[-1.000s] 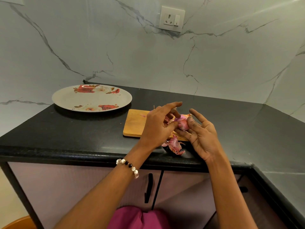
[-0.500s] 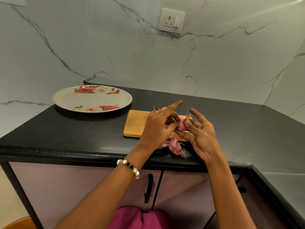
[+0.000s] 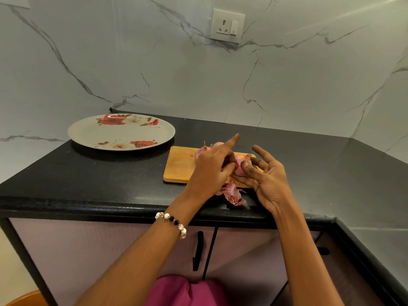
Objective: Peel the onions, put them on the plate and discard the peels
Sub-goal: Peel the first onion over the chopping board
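A pink onion (image 3: pixel 240 165) is held just above the wooden cutting board (image 3: pixel 180 166). My right hand (image 3: pixel 268 183) grips it with thumb and fingers, palm facing up. My left hand (image 3: pixel 210 171) pinches at the onion's left side, its index finger pointing out straight. More onions (image 3: pixel 202 152) lie on the board behind my left hand, mostly hidden. A heap of purple peels (image 3: pixel 233 194) lies on the counter just in front of the board. The floral plate (image 3: pixel 121 131) sits at the back left with nothing on it.
The black counter (image 3: pixel 99 177) ends in a front edge close to the peels and turns a corner at the right. A wall socket (image 3: pixel 227 26) sits on the marble wall. Cabinet doors with a black handle (image 3: pixel 198 250) are below. An orange object (image 3: pixel 24 299) shows at the bottom left.
My hands have stayed over the board, working on the onion. The left index finger has lifted a little and the right thumb has shifted across the onion.
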